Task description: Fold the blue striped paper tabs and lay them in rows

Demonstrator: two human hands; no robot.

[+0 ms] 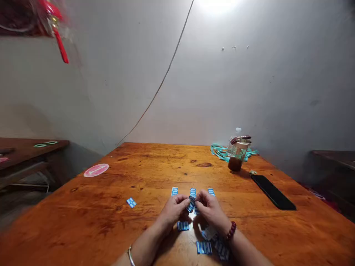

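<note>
My left hand [175,211] is closed in a pinch on a small blue-and-white printed piece [190,206], which looks like a strip of labels. Fingers closed, my right hand [210,209] meets it at the right, by another such piece [196,210]. Just beyond the fingertips lie similar pieces in a row: a left one [174,191], a middle one [193,191] and a right one [211,191]. One piece [183,225] lies under my left wrist. Nearer me are a flat piece [204,247] and a loose pile [222,250], partly hidden by my right forearm.
Off to the left is a blue-and-white piece [131,202], with a pink round sticker [96,170] near the wooden table's [155,162] edge. At the right are a black phone [273,192], a jar of dark liquid [237,157], a clear bottle [238,130] and turquoise straps [219,152].
</note>
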